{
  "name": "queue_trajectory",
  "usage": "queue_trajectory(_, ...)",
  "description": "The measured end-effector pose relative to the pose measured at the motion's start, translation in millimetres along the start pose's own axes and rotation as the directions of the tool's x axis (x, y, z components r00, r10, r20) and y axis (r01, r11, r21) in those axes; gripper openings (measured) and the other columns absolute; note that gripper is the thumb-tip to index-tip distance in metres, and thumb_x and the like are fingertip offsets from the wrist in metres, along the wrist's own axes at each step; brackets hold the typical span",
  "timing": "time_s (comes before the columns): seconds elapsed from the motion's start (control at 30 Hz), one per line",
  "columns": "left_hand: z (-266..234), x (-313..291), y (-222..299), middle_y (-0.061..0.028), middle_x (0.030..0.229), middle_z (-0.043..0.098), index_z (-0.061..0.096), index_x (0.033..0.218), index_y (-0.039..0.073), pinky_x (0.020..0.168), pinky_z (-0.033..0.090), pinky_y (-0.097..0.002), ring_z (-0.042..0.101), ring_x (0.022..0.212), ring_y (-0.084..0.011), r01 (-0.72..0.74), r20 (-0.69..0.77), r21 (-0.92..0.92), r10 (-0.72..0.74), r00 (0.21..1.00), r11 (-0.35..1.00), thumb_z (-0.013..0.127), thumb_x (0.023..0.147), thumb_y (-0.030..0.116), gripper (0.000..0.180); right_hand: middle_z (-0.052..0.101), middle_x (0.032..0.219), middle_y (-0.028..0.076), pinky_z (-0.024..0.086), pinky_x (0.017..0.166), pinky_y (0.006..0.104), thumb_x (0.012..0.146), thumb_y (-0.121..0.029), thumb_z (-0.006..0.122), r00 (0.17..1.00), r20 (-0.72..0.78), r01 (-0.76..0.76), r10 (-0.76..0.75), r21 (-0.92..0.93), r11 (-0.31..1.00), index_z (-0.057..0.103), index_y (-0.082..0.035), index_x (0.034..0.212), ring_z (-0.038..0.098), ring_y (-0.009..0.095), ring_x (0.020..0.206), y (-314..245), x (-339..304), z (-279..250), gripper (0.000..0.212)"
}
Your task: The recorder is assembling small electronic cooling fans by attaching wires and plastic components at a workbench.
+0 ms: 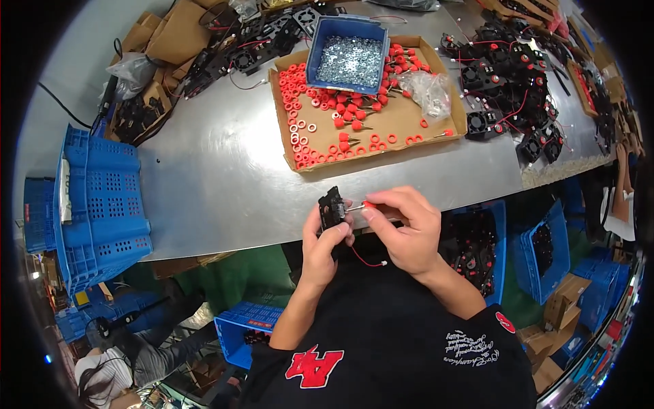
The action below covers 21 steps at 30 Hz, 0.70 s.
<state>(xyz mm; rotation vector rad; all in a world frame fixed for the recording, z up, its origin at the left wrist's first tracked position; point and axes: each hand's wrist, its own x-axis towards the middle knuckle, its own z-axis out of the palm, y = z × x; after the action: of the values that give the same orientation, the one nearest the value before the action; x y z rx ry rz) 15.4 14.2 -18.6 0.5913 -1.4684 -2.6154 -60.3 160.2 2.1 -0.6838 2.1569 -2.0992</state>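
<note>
My left hand (pixel 320 252) grips a small black plastic fan assembly (pixel 331 208), tilted up on its edge above the front of the metal table. A thin red wire (pixel 364 259) with a white plug dangles beneath it. Between thumb and forefinger, my right hand (pixel 414 233) pinches a red-headed screw (pixel 368 204). Its metal shank points left at the assembly; whether the tip has entered a hole cannot be made out. Beyond my hands lies a shallow cardboard tray (pixel 402 155) of red-headed screws and red rings. A blue bin (pixel 344 87) of small metal washers or nuts rests on it.
Black fan assemblies with wires (pixel 487 82) are heaped at the right, more at the back left (pixel 248 58). A blue perforated crate (pixel 102 198) stands at the table's left end. Blue crates (pixel 545 249) sit below on the right. Another person (pixel 136 354) is at lower left.
</note>
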Motion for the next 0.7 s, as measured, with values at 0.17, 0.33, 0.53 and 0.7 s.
queue_trajectory(0.17, 4.2, -6.0, -5.1, -0.0055, 0.097, 0.056, 0.055, 0.117, -0.001, 0.074, 0.047, -0.0271, 0.054, 0.084, -0.0134, -0.089, -0.033, 0.029, 0.09, 0.995, 0.996, 0.061, 0.079, 0.01, 0.039, 0.065, 0.098, 0.012, 0.056, 0.071, 0.0275, 0.083, 0.004, 0.069, 0.998, -0.024, 0.054, -0.059, -0.194, 0.979, 0.071, 0.001, 0.102, 0.069, 0.017, 0.084, 3.5, 16.8, -4.4, 0.019)
queue_trajectory(0.33, 1.3, -8.9, -2.6, -0.0088, 0.097, 0.057, 0.053, 0.115, -0.003, 0.078, 0.05, -0.031, 0.057, 0.087, -0.0163, -0.055, -0.071, 0.133, 0.065, 0.995, 0.99, 0.057, 0.075, 0.008, 0.041, 0.066, 0.095, 0.012, 0.054, 0.073, 0.031, 0.087, -0.002, 0.064, 0.998, -0.058, -0.047, 0.032, -0.276, 0.96, 0.072, -0.001, 0.099, 0.067, 0.02, 0.083, 18.6, 50.4, -21.7, 0.015)
queue_trajectory(0.53, 3.2, -10.6, 2.5, -0.0079, 0.093, 0.06, 0.054, 0.112, -0.004, 0.074, 0.053, -0.0296, 0.061, 0.081, -0.0149, -0.054, -0.126, 0.31, 0.097, 0.987, 0.949, 0.06, 0.09, 0.007, 0.026, 0.063, 0.092, 0.013, 0.054, 0.074, 0.0363, 0.084, -0.011, 0.069, 0.923, 0.353, 0.322, -0.15, -0.502, 0.803, 0.071, -0.003, 0.096, 0.065, 0.028, 0.078, 17.6, 110.5, -6.2, 0.014)
queue_trajectory(0.7, -9.8, -19.7, -5.1, -0.0054, 0.092, 0.059, 0.054, 0.114, -0.002, 0.071, 0.053, -0.0281, 0.06, 0.077, -0.0135, -0.129, -0.199, 0.263, 0.185, 0.962, 0.956, 0.062, 0.086, 0.002, 0.029, 0.061, 0.102, 0.013, 0.054, 0.08, 0.042, 0.083, -0.013, 0.068, 0.751, 0.66, 0.526, -0.006, -0.593, 0.61, 0.071, -0.005, 0.094, 0.065, 0.031, 0.089, 23.9, 154.1, 43.4, 0.015)
